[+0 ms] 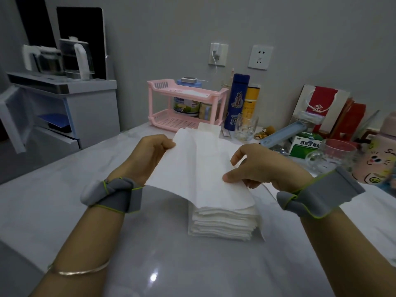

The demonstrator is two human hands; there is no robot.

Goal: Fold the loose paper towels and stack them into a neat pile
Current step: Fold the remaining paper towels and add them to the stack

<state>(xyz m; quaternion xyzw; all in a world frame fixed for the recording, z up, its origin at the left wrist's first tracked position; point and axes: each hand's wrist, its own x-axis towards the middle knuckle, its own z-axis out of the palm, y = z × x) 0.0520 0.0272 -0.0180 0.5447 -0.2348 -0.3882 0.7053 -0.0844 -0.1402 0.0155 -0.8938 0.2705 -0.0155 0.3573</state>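
A white paper towel (192,168) is held above a pile of folded towels (222,221) on the grey table (107,211). My left hand (147,155) pinches the towel's far left edge. My right hand (257,168) pinches its right side with thumb and fingers. The towel slopes down toward me and hides the top of the pile. More white towel sheets (210,129) lie just behind, partly hidden by the held one.
A pink two-tier rack (184,103) stands at the back with jars in it. A blue flask (236,101), a yellow can (251,101), glass cups (245,129), a medicine box (304,144) and a pink mug (379,159) crowd the right. A water dispenser (64,93) stands left.
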